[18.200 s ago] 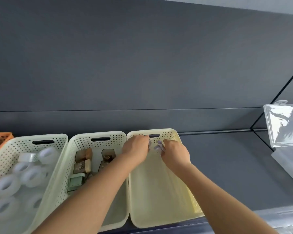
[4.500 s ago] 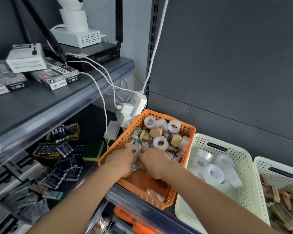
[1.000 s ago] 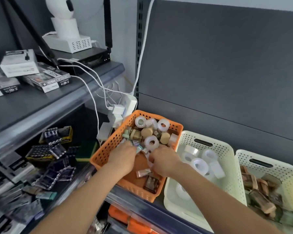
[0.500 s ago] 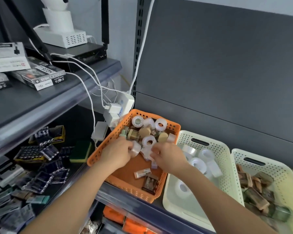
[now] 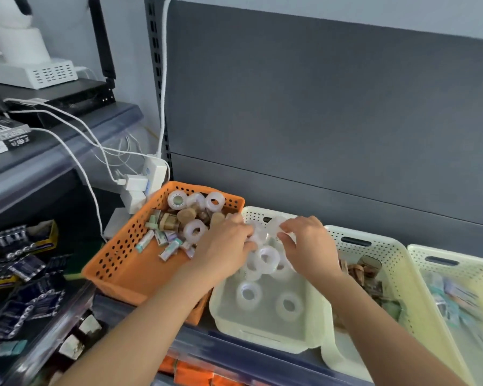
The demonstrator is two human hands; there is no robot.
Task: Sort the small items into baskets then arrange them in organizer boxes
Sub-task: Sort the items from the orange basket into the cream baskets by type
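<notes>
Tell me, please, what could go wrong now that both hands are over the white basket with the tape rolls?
The right hand holds a tape roll by its fingertips only; it might slip and bounce out over the white basket. The left hand reaches across the orange basket, so its forearm could nudge that basket, which appears to sit near the shelf's front edge. Tape rolls left in the orange basket lie among small packets, easy to miss.

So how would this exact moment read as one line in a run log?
step: sorting tape rolls | both hands over white basket, each holding a tape roll | orange basket part full
</notes>
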